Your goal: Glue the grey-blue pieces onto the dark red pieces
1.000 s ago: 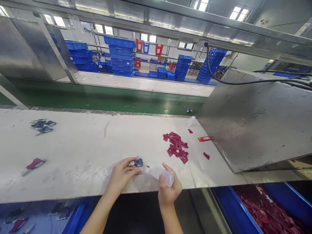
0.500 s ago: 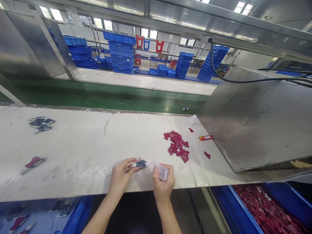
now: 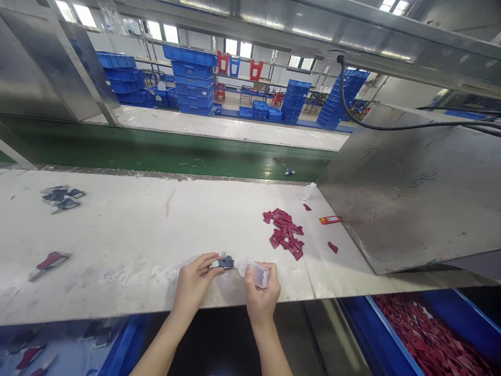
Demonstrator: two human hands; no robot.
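Observation:
My left hand point(image 3: 198, 277) pinches a small dark blue-grey and white piece point(image 3: 225, 262) just above the table, near its front edge. My right hand point(image 3: 263, 292) is closed around a translucent plastic squeeze bottle point(image 3: 260, 275). The bottle lies tilted with its narrow end towards the piece; whether the tip touches it I cannot tell. Beyond my right hand lies a loose pile of dark red cut pieces point(image 3: 285, 232). Off to the left, a red and grey piece point(image 3: 52, 260) rests on the table, with several blue-grey pieces point(image 3: 62, 197) behind it.
A red and yellow small box point(image 3: 330, 220) and a clear plastic cup-like item point(image 3: 308, 191) lie by a metal panel point(image 3: 422, 193) at right. Behind the table runs a green belt point(image 3: 176, 156) carrying a small piece point(image 3: 289, 171). Below are blue bins point(image 3: 391, 334) holding pieces.
The small piece on the green belt has shifted left. My hands, the squeeze bottle and the held piece stay almost in place. The view has tilted slightly.

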